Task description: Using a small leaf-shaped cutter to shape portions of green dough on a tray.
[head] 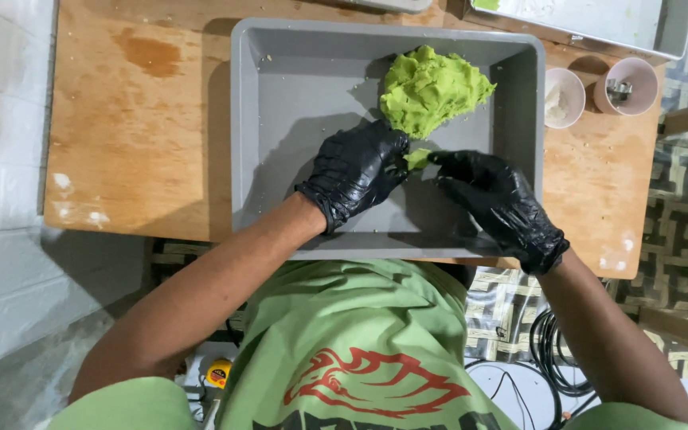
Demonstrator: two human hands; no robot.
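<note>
Small dough piece: a small lump of bright green dough (417, 158) sits between the fingertips of both gloved hands, just at the 6 o'clock edge of the large mass. Matte, soft-looking, irregular in outline; partly hidden by the fingers.
Large dough mass: a mound of the same green dough (433, 89) lies in the tub's 1 o'clock corner. Surface lumpy and folded, no smooth skin, edges ragged.
Left hand: left hand (357, 171) in a black glove, fingers curled, tips closed against the small piece from its 9 o'clock side. Knuckles touch the lower edge of the large mass.
Right hand: right hand (497, 199) in a black glove, fingers extended toward 10 o'clock, tips pinching the small piece from its 3 o'clock side.
Tub: grey rectangular plastic tub (296, 87), floor bare toward 9 o'clock, scattered pale crumbs on it.
Table: worn wooden table (137, 143) with a dark stain at 11 o'clock and white smears along the 8 o'clock edge.
Cups: two pale pink cups beyond the tub at 2 o'clock; the nearer cup (564, 97) holds something white, the farther cup (627, 86) a small metal item, kind not discernible.
Tray: a metal tray (599, 20) at 1 o'clock, cut off by the frame.
Clothing: green shirt (344, 334) with a red print.
</note>
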